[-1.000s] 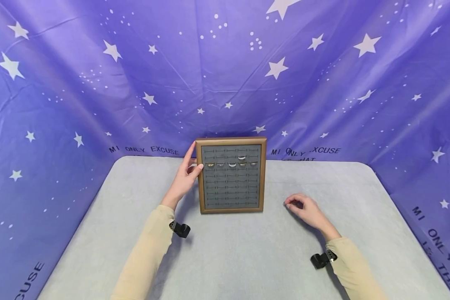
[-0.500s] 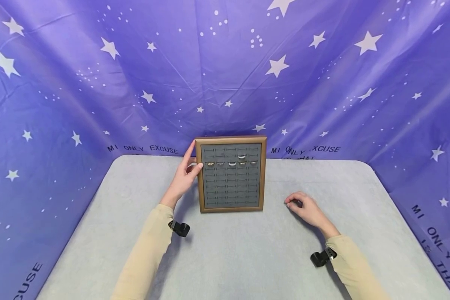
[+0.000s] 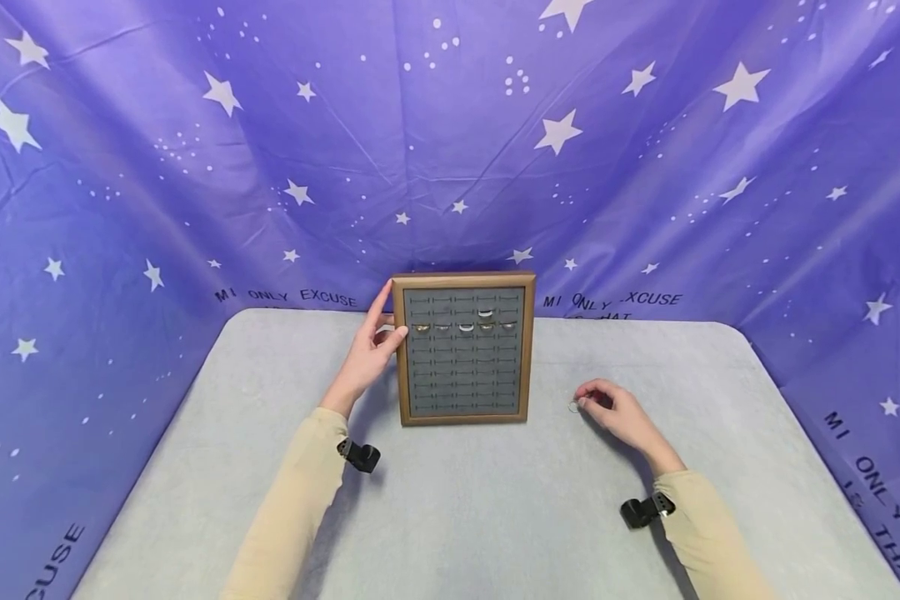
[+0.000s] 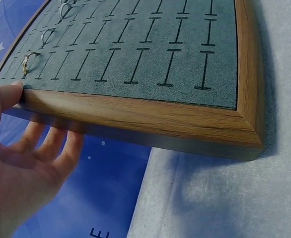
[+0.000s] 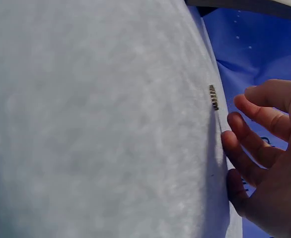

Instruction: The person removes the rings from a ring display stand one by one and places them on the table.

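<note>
A wooden-framed ring display tray [image 3: 526, 358] with a slotted grey-green insert stands propped up at the back of the table. My left hand [image 3: 369, 354] grips its left side, thumb on the front edge and fingers beneath in the left wrist view. Several gold and silver rings sit in one row of slots, and a single silver ring [image 3: 485, 313] sits one row higher. Right of the tray, a loose patterned ring [image 5: 213, 97] rests on the table on its edge. Just beside it is my right hand [image 3: 617, 414], fingers loosely bent; the right wrist view shows a gap between fingertips and ring.
The light grey table [image 3: 465, 517] has rounded back corners. A purple-blue curtain [image 3: 450, 125] with white stars and printed lettering surrounds it behind and at both sides. Each wrist carries a small black camera [image 3: 360, 456].
My right fingertips have drawn back slightly to the right from the loose ring, which now shows clear of them. The left hand keeps its grip on the tray.
</note>
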`<state>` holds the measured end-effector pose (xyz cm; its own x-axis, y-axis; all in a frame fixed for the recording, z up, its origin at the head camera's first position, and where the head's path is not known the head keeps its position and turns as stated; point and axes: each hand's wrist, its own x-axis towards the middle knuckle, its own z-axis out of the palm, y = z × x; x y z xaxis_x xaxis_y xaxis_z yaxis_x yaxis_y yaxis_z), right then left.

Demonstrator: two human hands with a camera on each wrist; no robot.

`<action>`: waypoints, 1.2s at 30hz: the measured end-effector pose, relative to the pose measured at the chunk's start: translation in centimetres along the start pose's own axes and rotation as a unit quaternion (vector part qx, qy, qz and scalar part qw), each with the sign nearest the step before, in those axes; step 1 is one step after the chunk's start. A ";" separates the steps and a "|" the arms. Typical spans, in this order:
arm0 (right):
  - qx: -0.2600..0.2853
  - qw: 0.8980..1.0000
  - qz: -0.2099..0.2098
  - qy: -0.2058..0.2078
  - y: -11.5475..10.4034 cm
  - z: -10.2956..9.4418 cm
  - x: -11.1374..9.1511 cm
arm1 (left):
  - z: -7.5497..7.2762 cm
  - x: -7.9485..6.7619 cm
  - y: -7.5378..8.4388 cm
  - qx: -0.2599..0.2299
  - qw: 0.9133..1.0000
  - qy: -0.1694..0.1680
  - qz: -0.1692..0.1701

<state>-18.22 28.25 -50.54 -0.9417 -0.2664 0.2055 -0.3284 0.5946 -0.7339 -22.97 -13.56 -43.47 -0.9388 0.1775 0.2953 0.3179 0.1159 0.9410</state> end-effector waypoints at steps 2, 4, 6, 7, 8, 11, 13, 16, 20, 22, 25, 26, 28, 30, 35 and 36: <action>0.013 1.000 0.008 0.003 -0.3 -0.2 0.1 | -0.1 0.1 -0.1 0.000 1.000 0.003 0.007; 0.021 1.000 0.013 0.007 -0.6 -0.4 0.1 | -0.2 0.1 -0.1 -0.001 1.000 0.006 0.013; 0.027 0.999 0.018 0.009 -0.8 -0.4 0.1 | -0.4 0.1 -0.2 -0.001 1.000 0.009 0.012; 0.032 0.999 0.021 0.009 -1.0 -0.4 0.1 | -0.5 0.1 -0.1 -0.002 1.000 0.009 0.010; 0.036 0.999 0.023 0.009 -1.1 -0.4 0.1 | -0.5 0.1 0.0 -0.004 1.000 0.009 0.009; 0.048 0.999 0.023 0.009 -1.6 -0.4 -0.1 | -0.6 0.1 1.0 -0.006 1.000 0.004 0.010; 0.056 0.998 0.015 0.006 -1.8 -0.5 -0.3 | -0.7 0.2 2.0 -0.004 1.000 0.003 0.014; 0.063 0.998 0.001 0.001 -2.1 -0.5 -0.4 | -0.8 0.3 3.6 0.004 1.000 0.003 0.017; 0.069 0.998 -0.008 -0.003 -2.2 -0.3 -0.5 | -0.9 0.9 4.5 0.015 1.000 -0.001 0.015; 0.074 0.997 -0.004 -0.005 -2.4 -0.2 -0.5 | -0.9 1.1 4.7 0.019 1.000 -0.003 0.014; 0.081 0.997 -0.002 -0.009 -3.0 0.1 -0.5 | -0.8 1.3 4.6 0.018 1.000 -0.004 0.008; 0.084 0.996 -0.001 -0.011 -3.3 0.2 -0.5 | -0.8 1.3 4.6 0.016 1.000 -0.003 0.004; 0.087 0.996 -0.001 -0.015 -4.3 0.1 -0.5 | -0.7 1.3 4.4 0.011 1.000 -0.001 0.000; 0.085 0.996 -0.004 -0.016 -5.7 -0.1 -0.5 | -0.5 1.3 4.3 0.003 1.000 0.001 -0.002; 0.097 0.995 -0.025 -0.010 -6.9 0.1 -0.2 | -0.2 1.2 3.8 -0.041 0.999 -0.002 0.010; 0.101 0.994 -0.028 -0.008 -6.6 0.3 -0.1 | -0.2 1.2 3.7 -0.052 0.999 -0.003 0.011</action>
<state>-15.99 24.10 -45.94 -0.9205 -0.3081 0.2402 -0.3571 0.4140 -0.8373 -22.94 -13.06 -39.58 -0.9309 0.1855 0.3146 0.3220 0.0105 0.9467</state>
